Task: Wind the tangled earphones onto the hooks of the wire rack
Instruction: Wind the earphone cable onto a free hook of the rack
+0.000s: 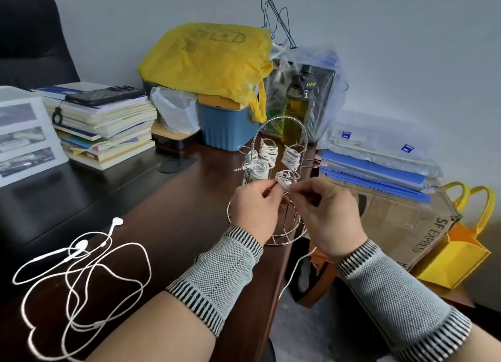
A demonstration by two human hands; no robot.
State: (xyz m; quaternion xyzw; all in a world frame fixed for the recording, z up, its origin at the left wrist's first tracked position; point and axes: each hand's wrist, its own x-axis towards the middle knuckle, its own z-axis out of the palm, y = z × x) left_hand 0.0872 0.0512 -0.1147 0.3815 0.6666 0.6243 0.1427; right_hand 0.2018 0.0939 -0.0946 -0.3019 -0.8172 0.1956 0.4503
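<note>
Earphones (284, 178), white and partly coiled, sit on the front hook of the wire rack (273, 182), at about 12 o'clock from both hands and touching their fingertips. Left hand (254, 207) pinches the cord at the coil's left side; right hand (328, 212) pinches it at the right side, fingers curled in. The free tail of this cord runs down from under the right hand toward 6 o'clock and hangs off the desk edge (282, 253), so the long axis of the unwound length lies roughly 12 to 6. In my judgement the coming turns depend on the right hand, which is nearer the tail, feeding cord up and round the hook while the left steadies the coil.

Four other hooks further back on the rack already carry wound bundles, one with its jack plug (238, 169) pointing toward 9 o'clock. These stand close behind the working hook and could snag a wide loop.

A second, loose pair of earphones (81, 275) lies tangled on the desk at 8 o'clock, well apart from the rack, not yet wound.

Surroundings: a stack of books (108, 128) with a phone (104, 95) on top at 10 o'clock, a blue bin (227, 128) under a yellow bag (208, 60) at 12, folders (379, 169) at 2.
</note>
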